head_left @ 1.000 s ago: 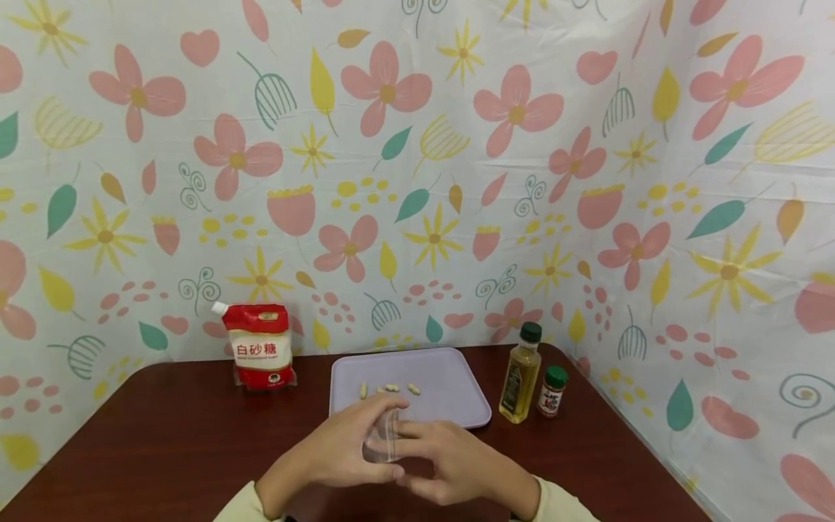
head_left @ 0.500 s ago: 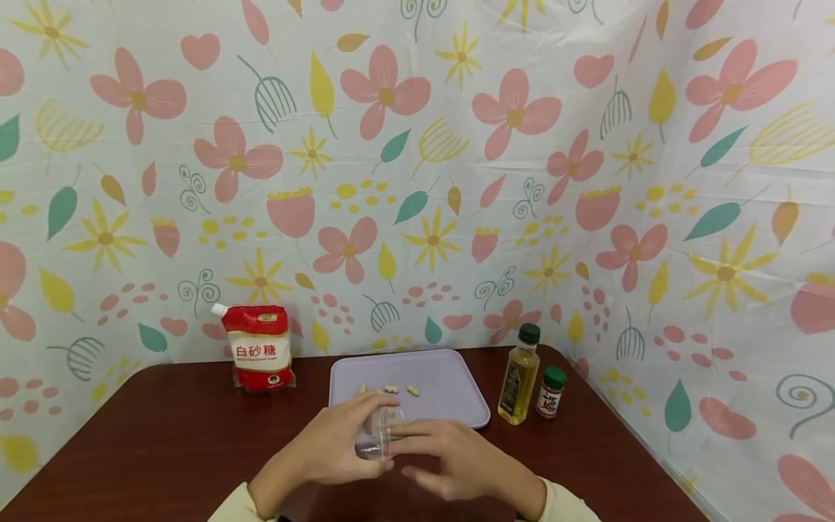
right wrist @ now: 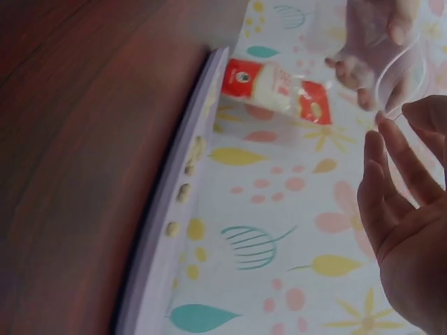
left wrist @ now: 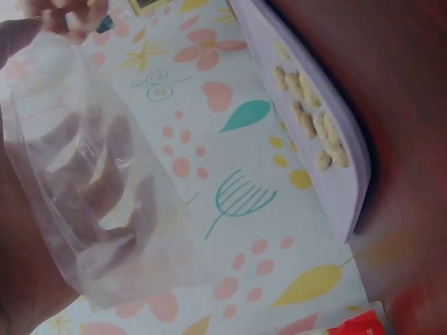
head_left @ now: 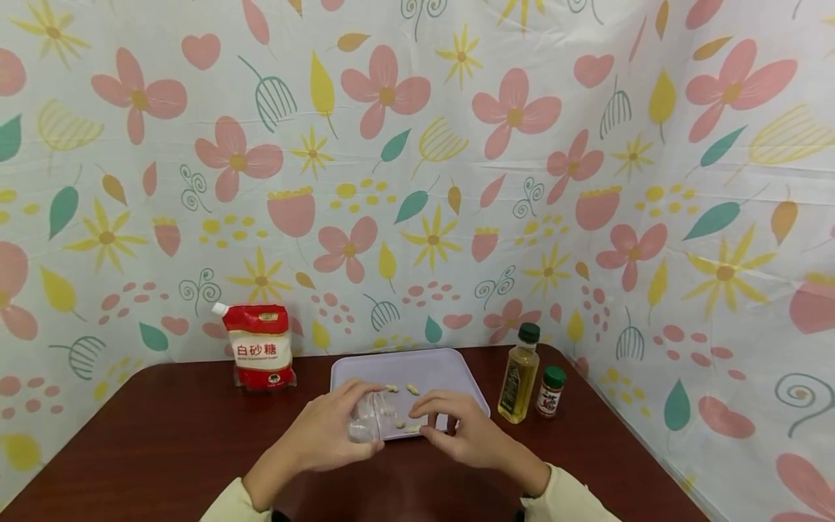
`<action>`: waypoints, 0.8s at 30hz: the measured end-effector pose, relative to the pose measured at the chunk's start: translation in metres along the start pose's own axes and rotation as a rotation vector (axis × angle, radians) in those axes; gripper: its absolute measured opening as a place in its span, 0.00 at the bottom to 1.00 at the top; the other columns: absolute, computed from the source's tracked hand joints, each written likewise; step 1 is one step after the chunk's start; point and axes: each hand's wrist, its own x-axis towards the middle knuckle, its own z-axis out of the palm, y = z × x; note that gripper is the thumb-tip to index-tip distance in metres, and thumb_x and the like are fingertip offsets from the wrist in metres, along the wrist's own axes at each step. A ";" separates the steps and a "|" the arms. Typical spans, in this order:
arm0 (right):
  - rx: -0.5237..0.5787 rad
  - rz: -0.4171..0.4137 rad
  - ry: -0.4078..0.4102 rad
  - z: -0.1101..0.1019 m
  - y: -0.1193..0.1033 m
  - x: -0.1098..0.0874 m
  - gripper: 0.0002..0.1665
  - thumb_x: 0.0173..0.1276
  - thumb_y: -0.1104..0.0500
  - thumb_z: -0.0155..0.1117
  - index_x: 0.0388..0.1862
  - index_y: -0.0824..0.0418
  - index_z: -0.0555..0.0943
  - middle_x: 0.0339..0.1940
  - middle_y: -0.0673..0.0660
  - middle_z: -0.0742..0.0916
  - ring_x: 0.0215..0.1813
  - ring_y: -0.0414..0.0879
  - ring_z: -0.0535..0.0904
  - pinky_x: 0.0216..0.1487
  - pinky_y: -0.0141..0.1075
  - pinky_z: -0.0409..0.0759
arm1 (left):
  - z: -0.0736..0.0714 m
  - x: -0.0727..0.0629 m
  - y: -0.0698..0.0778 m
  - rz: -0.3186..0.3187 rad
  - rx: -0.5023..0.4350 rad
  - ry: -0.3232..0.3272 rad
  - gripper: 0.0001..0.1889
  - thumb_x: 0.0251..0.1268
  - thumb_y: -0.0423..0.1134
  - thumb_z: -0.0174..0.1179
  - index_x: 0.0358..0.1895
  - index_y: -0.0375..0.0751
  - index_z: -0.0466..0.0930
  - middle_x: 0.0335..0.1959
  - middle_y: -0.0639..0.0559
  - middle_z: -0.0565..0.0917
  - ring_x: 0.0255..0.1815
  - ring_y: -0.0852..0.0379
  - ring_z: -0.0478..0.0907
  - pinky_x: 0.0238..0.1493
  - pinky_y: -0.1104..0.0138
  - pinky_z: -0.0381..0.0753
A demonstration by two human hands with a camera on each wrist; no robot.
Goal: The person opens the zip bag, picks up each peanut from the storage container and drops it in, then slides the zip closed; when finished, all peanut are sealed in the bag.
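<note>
In the head view, my left hand (head_left: pixel 320 433) grips a clear plastic cup (head_left: pixel 367 420) lying on its side in the air, thumb below and fingers over the far side. The left wrist view shows those fingers through the see-through cup wall (left wrist: pixel 91 174). My right hand (head_left: pixel 464 433) hovers to the right of the cup with fingers loosely bent; in the right wrist view its fingertips (right wrist: pixel 380 122) overlap the cup's round rim (right wrist: pixel 401 77). Nothing shows in its grasp. Beyond both hands lies a pale purple tray (head_left: pixel 450 366) with several peanuts (head_left: pixel 413 389) on it.
A red and white bag of sugar (head_left: pixel 261 348) stands at the back left of the dark wooden table (head_left: pixel 169 442). To the tray's right are an oil bottle (head_left: pixel 520 373) with a dark green cap and a small green-lidded jar (head_left: pixel 551 391). A floral curtain (head_left: pixel 417 181) rises behind.
My hands have parted: the left has shifted slightly left with the cup, the right slightly right and up, away from the rim. More peanuts on the tray now show between them.
</note>
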 end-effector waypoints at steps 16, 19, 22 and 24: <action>-0.014 0.495 -0.105 0.005 0.052 -0.005 0.07 0.66 0.66 0.66 0.42 0.62 0.86 0.40 0.60 0.88 0.32 0.46 0.81 0.35 0.35 0.79 | -0.002 0.001 0.001 -0.046 -0.043 0.047 0.34 0.47 0.53 0.73 0.62 0.55 0.74 0.52 0.66 0.75 0.35 0.66 0.72 0.37 0.61 0.71; -0.027 0.536 -0.150 0.006 0.058 -0.004 0.08 0.65 0.66 0.66 0.43 0.65 0.87 0.39 0.59 0.88 0.35 0.47 0.82 0.36 0.34 0.78 | -0.001 0.001 0.001 -0.054 -0.047 0.048 0.35 0.46 0.54 0.74 0.62 0.55 0.74 0.53 0.65 0.75 0.37 0.65 0.73 0.38 0.59 0.70; -0.037 0.551 -0.191 0.006 0.064 -0.003 0.09 0.65 0.66 0.67 0.43 0.66 0.87 0.39 0.59 0.89 0.38 0.49 0.83 0.37 0.34 0.78 | 0.000 0.001 0.002 -0.060 -0.045 0.043 0.36 0.46 0.55 0.74 0.62 0.55 0.74 0.53 0.65 0.74 0.38 0.65 0.72 0.38 0.59 0.70; -0.041 0.558 -0.222 0.008 0.067 -0.003 0.08 0.65 0.65 0.67 0.42 0.66 0.87 0.39 0.59 0.89 0.40 0.50 0.84 0.38 0.34 0.79 | 0.000 0.001 0.002 -0.060 -0.046 0.042 0.36 0.46 0.55 0.74 0.62 0.54 0.74 0.53 0.65 0.74 0.37 0.66 0.71 0.38 0.60 0.69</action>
